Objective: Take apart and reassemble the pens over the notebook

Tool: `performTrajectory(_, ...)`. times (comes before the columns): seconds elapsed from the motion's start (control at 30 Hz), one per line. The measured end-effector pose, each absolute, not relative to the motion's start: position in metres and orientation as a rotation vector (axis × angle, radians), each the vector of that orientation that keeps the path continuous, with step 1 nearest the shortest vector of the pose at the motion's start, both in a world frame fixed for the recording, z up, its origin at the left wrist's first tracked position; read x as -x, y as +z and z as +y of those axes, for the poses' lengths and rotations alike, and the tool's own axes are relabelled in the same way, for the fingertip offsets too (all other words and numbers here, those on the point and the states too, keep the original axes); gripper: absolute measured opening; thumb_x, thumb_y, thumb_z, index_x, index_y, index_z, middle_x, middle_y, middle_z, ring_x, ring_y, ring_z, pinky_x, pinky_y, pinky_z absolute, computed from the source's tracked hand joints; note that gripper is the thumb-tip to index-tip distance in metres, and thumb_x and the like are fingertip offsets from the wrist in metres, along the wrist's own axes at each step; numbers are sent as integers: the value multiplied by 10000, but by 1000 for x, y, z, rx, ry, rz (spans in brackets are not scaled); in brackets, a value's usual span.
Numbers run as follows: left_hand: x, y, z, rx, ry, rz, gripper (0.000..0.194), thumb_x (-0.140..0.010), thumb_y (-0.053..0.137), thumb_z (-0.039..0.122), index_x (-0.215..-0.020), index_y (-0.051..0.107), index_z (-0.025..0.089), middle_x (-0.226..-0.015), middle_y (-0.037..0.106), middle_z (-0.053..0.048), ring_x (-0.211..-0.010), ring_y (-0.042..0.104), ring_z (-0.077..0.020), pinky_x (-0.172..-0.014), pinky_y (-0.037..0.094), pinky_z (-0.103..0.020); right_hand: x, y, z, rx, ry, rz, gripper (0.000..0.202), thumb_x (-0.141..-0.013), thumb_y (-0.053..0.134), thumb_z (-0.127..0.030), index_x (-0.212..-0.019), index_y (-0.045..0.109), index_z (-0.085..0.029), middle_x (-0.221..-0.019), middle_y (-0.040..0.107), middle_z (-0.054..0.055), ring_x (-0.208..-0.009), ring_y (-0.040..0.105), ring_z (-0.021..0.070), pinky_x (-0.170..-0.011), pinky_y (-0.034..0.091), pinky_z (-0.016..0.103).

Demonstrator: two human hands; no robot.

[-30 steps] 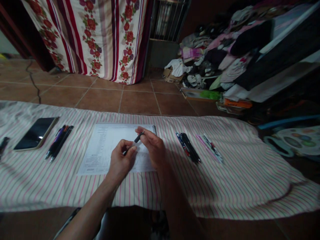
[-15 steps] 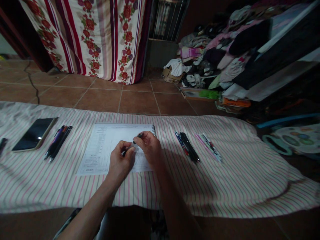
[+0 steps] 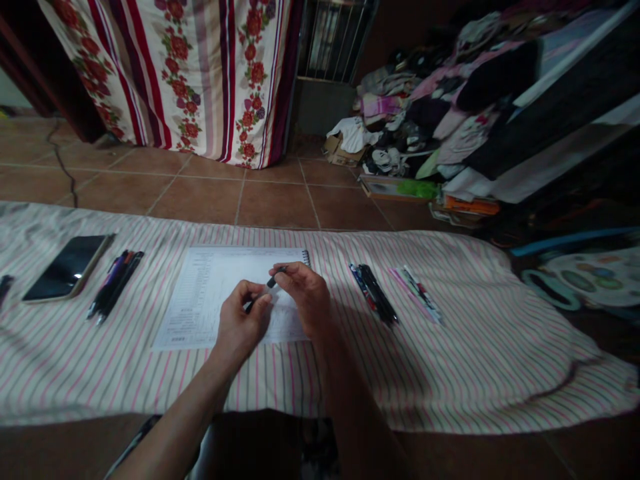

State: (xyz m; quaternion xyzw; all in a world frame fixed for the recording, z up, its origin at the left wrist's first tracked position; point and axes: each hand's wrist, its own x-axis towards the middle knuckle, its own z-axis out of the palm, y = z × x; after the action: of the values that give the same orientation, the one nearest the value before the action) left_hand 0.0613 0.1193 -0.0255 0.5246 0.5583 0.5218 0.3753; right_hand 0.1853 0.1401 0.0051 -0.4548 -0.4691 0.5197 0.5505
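Over a printed sheet [image 3: 183,300] midway along the striped cloth [image 3: 490,333], the left hand [image 3: 241,317] and right hand [image 3: 307,293] hold a black-and-clear pen [image 3: 271,283]. A smartphone [image 3: 67,267] lies toward the cloth's left edge, a pen bundle [image 3: 119,290] beside it; more pens [image 3: 379,293] lie right of the sheet.

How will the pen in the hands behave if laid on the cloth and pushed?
Probably stiff: the pen looks straight between the left hand and right hand. Likely light: it's slim and held by fingertips. Might roll, being long and narrow, though the striped cloth has folds that could stop it.
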Motion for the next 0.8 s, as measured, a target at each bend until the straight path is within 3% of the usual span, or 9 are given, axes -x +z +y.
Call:
performTrajectory(0.17,-62,-30,117,-1411,1324,1477,97,-746,614,289,-769,603,195,-724,636,-3,-709,596,-162,-694,465,-289,-175,-1,144,1207,1087,-1102,237,-642,704,-379,-721,562,-206,-684,619,-17,-676,593,143,-700,478,291)
performTrajectory(0.33,-61,-28,117,-1408,1315,1489,104,-740,624,290,-777,598,196,-733,631,-1,-715,592,-157,-701,458,-288,-174,-5,145,1180,1106,-1103,257,-642,700,-393,-738,549,-209,-712,622,-14,-682,587,144,-696,473,289)
performTrajectory(0.5,-63,-23,118,-1323,1283,1444,112,-721,630,286,-738,581,186,-675,596,10,-655,562,-143,-657,443,-282,-184,-2,143,1008,1225,-1133,335,-761,603,-427,-1024,632,-222,-1073,677,48,-1008,607,197,-867,459,334)
performTrajectory(0.6,-62,-23,119,-1297,1293,1423,119,-716,632,288,-732,577,183,-668,589,11,-646,555,-140,-645,439,-281,-189,2,141,1002,1237,-1193,273,-784,595,-374,-1005,678,-238,-1105,684,35,-1115,571,204,-987,389,361)
performTrajectory(0.7,-62,-25,118,-1299,1291,1440,116,-720,629,286,-748,578,185,-671,592,12,-641,553,-136,-639,436,-278,-190,4,140,1035,1243,-1173,205,-753,626,-344,-909,706,-238,-998,718,24,-1023,619,198,-960,410,361)
performTrajectory(0.8,-62,-28,118,-1328,1287,1454,108,-733,618,286,-762,582,188,-679,600,13,-653,565,-138,-650,443,-278,-187,2,142,1090,1227,-1114,200,-706,669,-348,-849,676,-208,-867,719,24,-861,654,182,-836,468,329)
